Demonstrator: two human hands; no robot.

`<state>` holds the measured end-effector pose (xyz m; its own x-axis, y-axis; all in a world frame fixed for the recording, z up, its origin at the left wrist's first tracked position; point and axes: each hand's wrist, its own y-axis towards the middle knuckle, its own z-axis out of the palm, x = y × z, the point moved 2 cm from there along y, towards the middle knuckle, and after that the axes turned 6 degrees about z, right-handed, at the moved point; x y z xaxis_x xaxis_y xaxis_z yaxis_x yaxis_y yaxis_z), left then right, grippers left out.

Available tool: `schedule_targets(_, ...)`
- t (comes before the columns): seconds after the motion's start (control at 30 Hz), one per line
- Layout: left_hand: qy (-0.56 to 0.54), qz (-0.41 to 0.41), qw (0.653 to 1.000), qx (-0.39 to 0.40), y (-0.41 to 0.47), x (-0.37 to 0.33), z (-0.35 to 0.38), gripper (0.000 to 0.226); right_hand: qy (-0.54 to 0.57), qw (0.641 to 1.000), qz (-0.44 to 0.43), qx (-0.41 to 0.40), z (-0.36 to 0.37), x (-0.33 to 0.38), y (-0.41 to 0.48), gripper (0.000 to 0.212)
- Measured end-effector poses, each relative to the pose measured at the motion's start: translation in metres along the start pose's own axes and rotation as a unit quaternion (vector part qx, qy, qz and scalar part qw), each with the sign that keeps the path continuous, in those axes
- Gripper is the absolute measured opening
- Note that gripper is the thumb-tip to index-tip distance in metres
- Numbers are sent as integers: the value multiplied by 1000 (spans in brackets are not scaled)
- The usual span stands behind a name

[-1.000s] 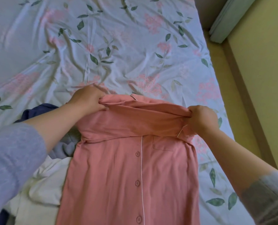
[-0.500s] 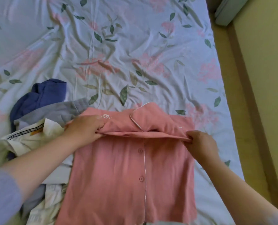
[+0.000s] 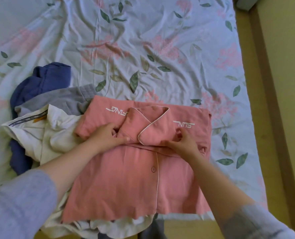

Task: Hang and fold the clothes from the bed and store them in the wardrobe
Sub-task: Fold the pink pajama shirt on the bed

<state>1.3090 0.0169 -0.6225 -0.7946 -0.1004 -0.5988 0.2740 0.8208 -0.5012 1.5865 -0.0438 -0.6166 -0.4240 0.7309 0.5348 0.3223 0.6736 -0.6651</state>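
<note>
A pink button-up pyjama shirt (image 3: 134, 183) lies flat at the near edge of the bed (image 3: 143, 40). Its upper part is folded down toward me, showing the white-piped collar (image 3: 148, 125) and white lettering. My left hand (image 3: 107, 137) rests on the fold left of the collar, thumb lying along the fold line and fingertips at the collar flap. Just right of the collar, my right hand (image 3: 183, 144) has bent fingers pinching the pink fabric at the fold.
A heap of clothes lies left of the shirt: a blue garment (image 3: 45, 78), a grey one (image 3: 62, 99) and a white one (image 3: 45, 133), which also shows under the shirt's hem. The bed's right edge borders a yellowish floor (image 3: 284, 83).
The shirt's top has been folded over toward me and laid down. Both hands let go of the fold's outer corners and moved inward to the collar.
</note>
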Motion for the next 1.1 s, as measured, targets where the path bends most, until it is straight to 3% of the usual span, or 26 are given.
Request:
schedule_targets(0.07,-32,20,999,0,1,-4,1,30,38,999,5,-3,2,1,4,29)
schedule_targets(0.2,-32,108,993,-27,-15,-13,0,23,67,996,-63,-17,-7,-4,-12,28)
schedule_targets(0.33,54,224,972,-43,-54,-18,2,22,-14,979,-184,-81,-18,-23,-54,18)
schedule_targets(0.43,177,275,945,-10,-89,-12,13,18,-155,956,-233,-90,-15,-53,-80,17)
schedule_targets(0.53,231,248,941,24,-106,1,28,27,-278,937,-210,-31,-3,-76,-92,42)
schedule_targets(0.6,209,242,947,10,-106,3,31,30,-293,930,-218,-44,3,-83,-94,48)
schedule_targets(0.77,69,192,978,-34,-94,0,33,30,-213,958,-155,-111,15,-70,-92,24)
schedule_targets(0.83,34,142,986,-86,-90,2,30,33,-186,965,-154,-105,23,-62,-91,21)
schedule_targets(0.93,10,94,980,-175,-83,6,17,16,-160,973,-136,-101,29,-52,-88,21)
schedule_targets(1.1,61,-32,966,-250,-60,21,-17,45,-129,980,-133,-80,31,-26,-76,22)
